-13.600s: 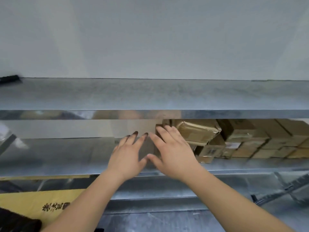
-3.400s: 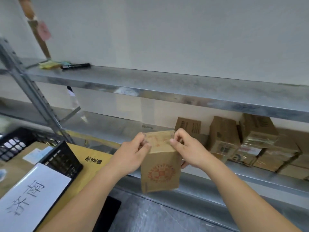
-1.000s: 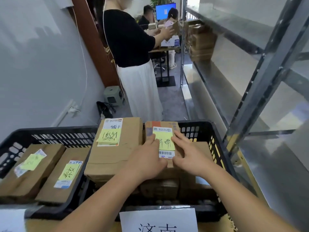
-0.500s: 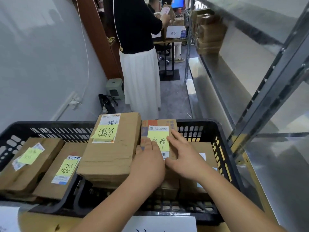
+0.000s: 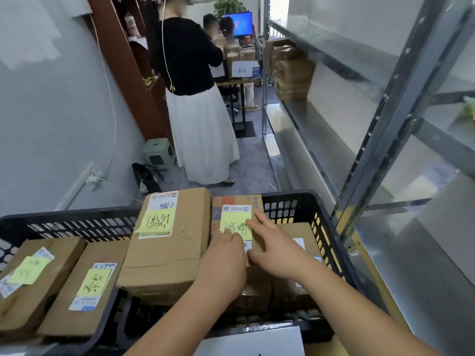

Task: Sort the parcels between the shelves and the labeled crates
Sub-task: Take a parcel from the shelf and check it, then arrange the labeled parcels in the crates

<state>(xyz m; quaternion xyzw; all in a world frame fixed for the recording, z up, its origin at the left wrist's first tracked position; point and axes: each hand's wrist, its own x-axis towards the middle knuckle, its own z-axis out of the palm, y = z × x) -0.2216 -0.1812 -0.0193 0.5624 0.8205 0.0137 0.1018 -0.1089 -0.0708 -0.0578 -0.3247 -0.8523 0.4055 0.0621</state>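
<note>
While both hands (image 5: 246, 255) rest on parcel (image 5: 237, 222), larger box (image 5: 172, 242) alongside, crate (image 5: 295, 204)

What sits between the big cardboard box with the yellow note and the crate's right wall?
Head view: the narrow note-labelled parcel under both hands, then a lower box.

Green stool (image 5: 159, 153) by wall; monitor (image 5: 237, 23) lit; standing person (image 5: 195, 98).

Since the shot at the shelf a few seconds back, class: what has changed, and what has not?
The small parcel then held upright in both hands at the shelf now lies in the black crate, beside the big parcel. The left hand and right hand rest flat on it with straight fingers instead of pinching it. Over the last second the crate's other parcels stayed put.
</note>
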